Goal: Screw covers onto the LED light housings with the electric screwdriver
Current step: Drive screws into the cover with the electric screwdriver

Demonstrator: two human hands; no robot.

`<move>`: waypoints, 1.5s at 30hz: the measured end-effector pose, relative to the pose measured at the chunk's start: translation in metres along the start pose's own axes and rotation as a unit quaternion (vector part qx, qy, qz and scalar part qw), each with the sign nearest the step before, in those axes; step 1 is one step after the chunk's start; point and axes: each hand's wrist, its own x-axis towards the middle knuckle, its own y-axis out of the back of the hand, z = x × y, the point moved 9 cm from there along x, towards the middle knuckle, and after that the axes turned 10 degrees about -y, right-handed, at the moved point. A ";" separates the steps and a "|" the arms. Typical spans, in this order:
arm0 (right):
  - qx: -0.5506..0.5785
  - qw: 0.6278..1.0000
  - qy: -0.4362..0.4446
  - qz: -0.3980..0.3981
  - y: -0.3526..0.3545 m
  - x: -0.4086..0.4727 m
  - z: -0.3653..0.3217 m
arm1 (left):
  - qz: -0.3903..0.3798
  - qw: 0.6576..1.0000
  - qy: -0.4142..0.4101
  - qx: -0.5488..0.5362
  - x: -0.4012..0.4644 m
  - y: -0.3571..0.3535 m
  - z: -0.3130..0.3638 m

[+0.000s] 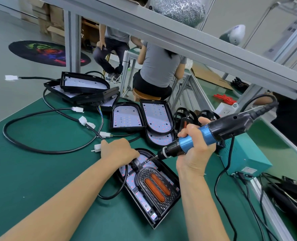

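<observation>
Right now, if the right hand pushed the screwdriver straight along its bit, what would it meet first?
The right hand grips the electric screwdriver, whose bit slants down-left to a fixing point on the cover in the near housing. Contact looks made; depth is unclear.

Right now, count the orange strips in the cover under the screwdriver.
2 orange strips, side by side in the cover on the nearest housing: one left, one right. The pile behind may hide more.

Bare green mat [39,180] open at near left, looping black cables [31,146] and white connectors [97,147] crowding the left middle, stacked housings [85,89] blocking the far side, teal power box [245,157] and cords hemming the right
</observation>
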 end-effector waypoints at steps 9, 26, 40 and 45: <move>-0.030 0.999 -0.008 -0.043 -0.014 -0.001 0.004 | 0.011 1.000 -0.001 -0.004 -0.002 0.000 0.001; -0.086 0.983 -0.069 -0.144 -0.029 -0.004 0.000 | 0.049 0.998 0.001 -0.035 -0.006 0.003 0.001; -0.065 0.971 -0.087 -0.211 -0.037 -0.004 0.008 | 0.060 0.997 0.001 -0.045 -0.007 0.002 0.001; -0.074 0.975 -0.070 -0.197 -0.033 -0.006 0.006 | 0.063 0.997 -0.001 -0.037 -0.007 0.001 0.001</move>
